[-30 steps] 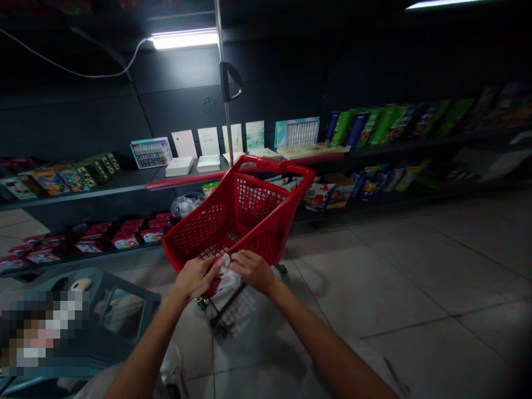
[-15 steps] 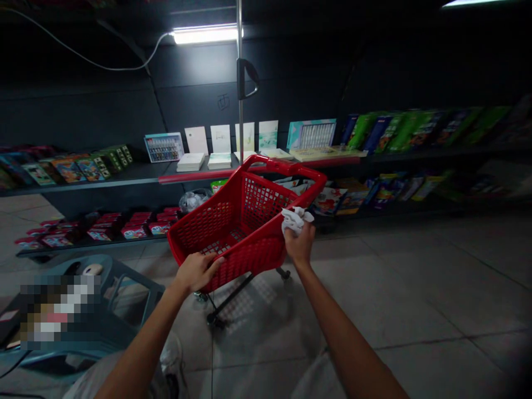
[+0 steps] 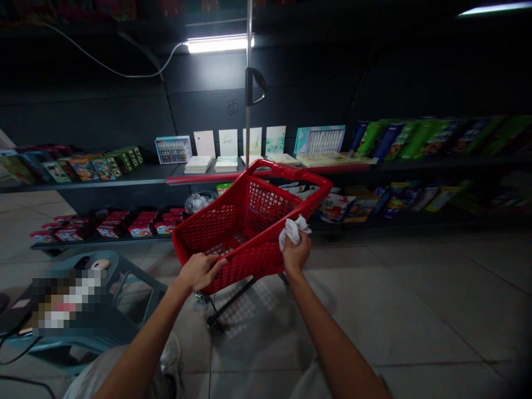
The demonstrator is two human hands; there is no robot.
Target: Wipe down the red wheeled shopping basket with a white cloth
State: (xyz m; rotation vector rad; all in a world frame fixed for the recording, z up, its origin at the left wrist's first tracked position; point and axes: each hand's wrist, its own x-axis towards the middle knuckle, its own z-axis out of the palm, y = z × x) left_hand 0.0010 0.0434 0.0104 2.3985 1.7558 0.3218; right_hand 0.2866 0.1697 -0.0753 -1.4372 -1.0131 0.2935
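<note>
A red plastic shopping cart (image 3: 233,266) stands in front of me, its perforated basket slanting up to the right. My left hand (image 3: 201,272) grips the near rim of the basket, fingers over the edge and thumb pointing right. In my right hand (image 3: 297,252) is a crumpled white cloth (image 3: 292,231), pressed against the near side of the basket below the handle (image 3: 318,194). Part of the cloth is hidden by my fingers.
Behind the cart runs a dark shelf (image 3: 145,182) with books, boxes and green packets (image 3: 374,138). A metal pole (image 3: 248,127) rises behind the cart handle. To the left stands a blue-grey plastic stool (image 3: 120,277) with things on it. Grey floor tiles (image 3: 374,299) lie to the right.
My right hand has moved the cloth slightly down and left along the cart's side. The left hand keeps its hold on the rim. The view has shifted a little.
</note>
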